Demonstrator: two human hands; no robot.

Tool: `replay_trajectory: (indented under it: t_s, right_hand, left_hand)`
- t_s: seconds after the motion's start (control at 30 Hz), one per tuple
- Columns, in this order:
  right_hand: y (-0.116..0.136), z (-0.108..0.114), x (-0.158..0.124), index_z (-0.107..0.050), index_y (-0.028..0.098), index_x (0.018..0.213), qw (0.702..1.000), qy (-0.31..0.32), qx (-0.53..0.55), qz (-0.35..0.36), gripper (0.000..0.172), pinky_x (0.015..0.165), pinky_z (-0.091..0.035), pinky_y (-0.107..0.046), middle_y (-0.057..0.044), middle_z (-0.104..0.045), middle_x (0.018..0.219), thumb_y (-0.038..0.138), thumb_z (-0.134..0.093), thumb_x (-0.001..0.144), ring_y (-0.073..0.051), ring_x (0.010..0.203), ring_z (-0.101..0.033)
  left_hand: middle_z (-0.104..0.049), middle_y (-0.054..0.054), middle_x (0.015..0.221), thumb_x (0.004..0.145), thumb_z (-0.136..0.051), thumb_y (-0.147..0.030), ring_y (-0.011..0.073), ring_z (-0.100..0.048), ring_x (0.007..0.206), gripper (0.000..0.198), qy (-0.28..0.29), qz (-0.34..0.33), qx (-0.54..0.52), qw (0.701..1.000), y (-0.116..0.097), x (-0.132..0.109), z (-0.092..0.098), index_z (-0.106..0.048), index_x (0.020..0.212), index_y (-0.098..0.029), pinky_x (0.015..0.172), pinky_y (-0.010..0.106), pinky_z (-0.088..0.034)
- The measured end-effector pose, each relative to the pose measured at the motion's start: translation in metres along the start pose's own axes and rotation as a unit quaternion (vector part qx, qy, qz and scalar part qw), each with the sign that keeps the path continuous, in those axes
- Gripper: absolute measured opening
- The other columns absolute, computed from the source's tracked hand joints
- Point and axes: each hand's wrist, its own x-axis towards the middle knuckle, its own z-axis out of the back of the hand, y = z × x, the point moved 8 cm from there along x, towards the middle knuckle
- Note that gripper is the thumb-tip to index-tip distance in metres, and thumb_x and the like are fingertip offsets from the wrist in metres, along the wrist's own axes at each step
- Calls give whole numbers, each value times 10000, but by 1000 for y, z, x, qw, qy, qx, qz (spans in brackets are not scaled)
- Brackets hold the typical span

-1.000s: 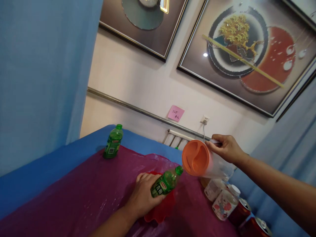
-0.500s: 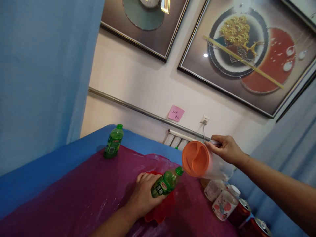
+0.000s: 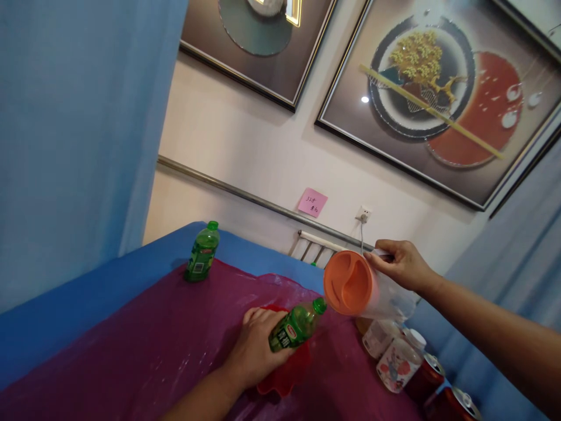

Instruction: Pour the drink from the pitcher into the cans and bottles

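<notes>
My left hand (image 3: 258, 348) is wrapped round a green bottle (image 3: 291, 330), which tilts with its green cap toward the upper right. Under the hand and bottle, a red scalloped dish (image 3: 284, 377) lies on the purple plastic sheet (image 3: 175, 333), partly hidden. At the right, my right hand (image 3: 401, 263) grips the handle of a clear pitcher (image 3: 390, 298) with an orange lid (image 3: 348, 283). The pitcher is tipped on its side in the air, its lid facing left, close to the bottle's cap.
Another green bottle (image 3: 202, 252) stands upright at the back left. Jars with printed labels (image 3: 398, 362) and red cans (image 3: 453, 404) line the right side. A blue curtain (image 3: 79, 128) hangs at the left. A metal rail (image 3: 245, 192) and framed pictures are on the wall.
</notes>
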Motion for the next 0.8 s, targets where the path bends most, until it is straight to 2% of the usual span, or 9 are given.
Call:
replay_trajectory:
  t_s: [0.8]
  right_hand:
    - [6, -1, 2, -287, 246, 577, 1000, 11, 3, -4, 500, 471, -190, -252, 62, -249, 545, 560, -583, 830, -95, 507, -254]
  left_hand:
    - [-726, -13, 1066, 682, -808, -305, 248, -614, 1044, 460, -2, -5, -9, 1000, -1, -1, -1, -669, 1119, -280, 1039, 442, -307]
